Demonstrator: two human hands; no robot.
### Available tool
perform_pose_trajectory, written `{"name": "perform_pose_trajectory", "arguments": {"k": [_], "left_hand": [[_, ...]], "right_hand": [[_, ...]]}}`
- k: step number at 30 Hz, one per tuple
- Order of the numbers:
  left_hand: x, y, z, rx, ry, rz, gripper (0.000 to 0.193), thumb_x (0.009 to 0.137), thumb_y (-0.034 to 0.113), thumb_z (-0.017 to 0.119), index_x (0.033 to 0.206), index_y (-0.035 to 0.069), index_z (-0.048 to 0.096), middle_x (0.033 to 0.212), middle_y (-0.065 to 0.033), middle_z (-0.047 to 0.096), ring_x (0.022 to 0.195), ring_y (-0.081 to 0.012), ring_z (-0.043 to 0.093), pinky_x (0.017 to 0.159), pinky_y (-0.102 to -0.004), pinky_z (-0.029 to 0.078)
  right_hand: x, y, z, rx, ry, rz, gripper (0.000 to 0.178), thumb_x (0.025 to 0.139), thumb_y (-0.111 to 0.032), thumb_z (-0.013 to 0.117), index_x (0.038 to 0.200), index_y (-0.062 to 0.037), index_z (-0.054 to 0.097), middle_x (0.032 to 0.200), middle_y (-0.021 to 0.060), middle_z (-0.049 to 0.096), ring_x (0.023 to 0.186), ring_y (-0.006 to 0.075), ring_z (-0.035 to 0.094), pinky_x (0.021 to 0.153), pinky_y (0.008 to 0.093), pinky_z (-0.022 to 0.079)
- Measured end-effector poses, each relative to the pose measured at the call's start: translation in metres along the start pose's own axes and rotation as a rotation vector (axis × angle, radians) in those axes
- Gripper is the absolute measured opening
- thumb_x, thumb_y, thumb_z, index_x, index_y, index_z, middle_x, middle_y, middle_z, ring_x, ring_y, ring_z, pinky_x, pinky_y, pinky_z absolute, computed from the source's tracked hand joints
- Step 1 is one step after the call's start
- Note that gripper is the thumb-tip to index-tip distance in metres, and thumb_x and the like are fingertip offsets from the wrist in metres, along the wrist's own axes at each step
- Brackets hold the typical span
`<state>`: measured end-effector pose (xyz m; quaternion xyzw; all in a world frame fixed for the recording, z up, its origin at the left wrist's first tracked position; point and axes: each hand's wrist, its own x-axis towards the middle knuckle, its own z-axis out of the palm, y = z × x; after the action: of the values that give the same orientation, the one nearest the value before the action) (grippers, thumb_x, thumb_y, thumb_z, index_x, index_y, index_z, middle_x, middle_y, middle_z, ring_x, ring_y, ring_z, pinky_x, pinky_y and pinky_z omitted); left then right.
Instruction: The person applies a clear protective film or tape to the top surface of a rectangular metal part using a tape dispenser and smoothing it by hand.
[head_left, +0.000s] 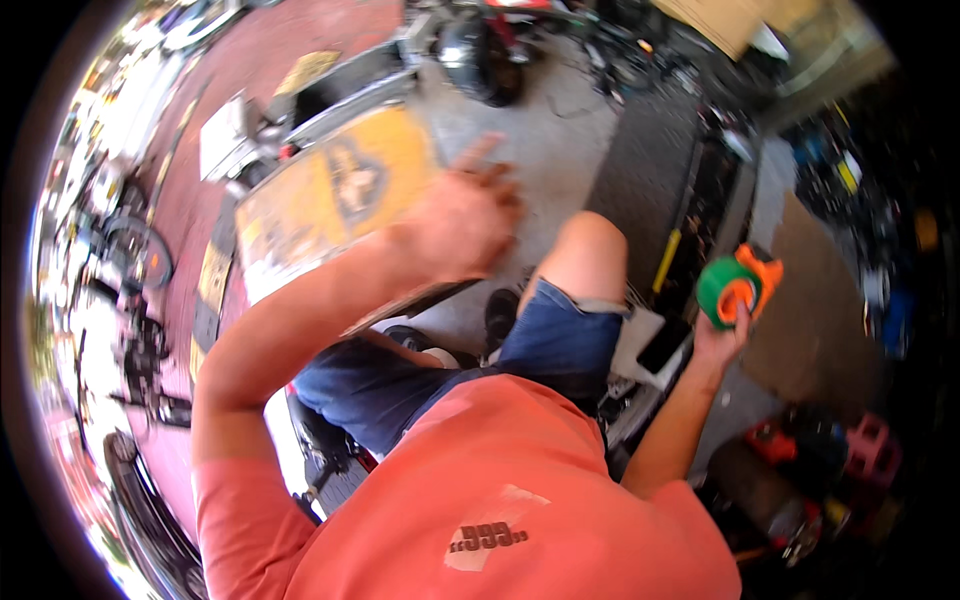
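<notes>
My right hand (pixel 718 345) is closed on a tape dispenser (pixel 764 270), orange, with a roll of green tape (pixel 716 287) on it. I hold it up beyond my knee on the right, with a finger at the orange core. Blurred by motion, my left hand (pixel 465 222) reaches across in front of me. Its index finger points away from me and the other fingers are partly bent, with nothing seen in them. It hangs over the near right corner of a worn yellow board (pixel 300 205) with a dark, scuffed patch. Whether it touches the board I cannot tell.
A dark phone-like slab (pixel 664 345) lies by my right knee, near a yellow strip (pixel 667 262). A dark ramp-like mat (pixel 645 160) runs beyond it. Brown cardboard (pixel 815 310) and cluttered parts fill the right. A black wheel (pixel 482 62) stands ahead; bicycles (pixel 140 250) line the left.
</notes>
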<state>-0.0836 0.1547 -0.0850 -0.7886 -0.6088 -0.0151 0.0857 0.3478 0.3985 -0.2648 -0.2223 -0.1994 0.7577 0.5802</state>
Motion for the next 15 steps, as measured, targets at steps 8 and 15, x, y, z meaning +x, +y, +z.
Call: {"name": "perform_pose_trajectory", "arguments": {"k": [8, 15], "left_hand": [[0.216, 0.130, -0.002, 0.055, -0.287, 0.711, 0.031, 0.095, 0.032, 0.065, 0.107, 0.008, 0.081, 0.101, -0.0090, 0.081, 0.094, -0.0283, 0.077, 0.079, -0.0450, 0.060], [0.212, 0.153, -0.008, -0.092, -0.265, 0.556, 0.039, 0.094, 0.035, 0.069, 0.118, 0.004, 0.073, 0.104, -0.0140, 0.078, 0.095, -0.0318, 0.076, 0.082, -0.0457, 0.059]], "right_hand": [[-0.007, 0.022, 0.021, 0.113, 0.238, 0.112, 0.054, 0.097, -0.022, 0.071, 0.147, -0.0044, 0.059, 0.149, 0.0161, 0.060, 0.138, 0.0377, 0.057, 0.106, 0.0517, 0.050], [-0.014, 0.031, 0.034, -0.026, 0.122, 0.172, 0.053, 0.099, -0.027, 0.067, 0.145, -0.0033, 0.059, 0.145, 0.0159, 0.062, 0.130, 0.0360, 0.060, 0.104, 0.0499, 0.051]]}}
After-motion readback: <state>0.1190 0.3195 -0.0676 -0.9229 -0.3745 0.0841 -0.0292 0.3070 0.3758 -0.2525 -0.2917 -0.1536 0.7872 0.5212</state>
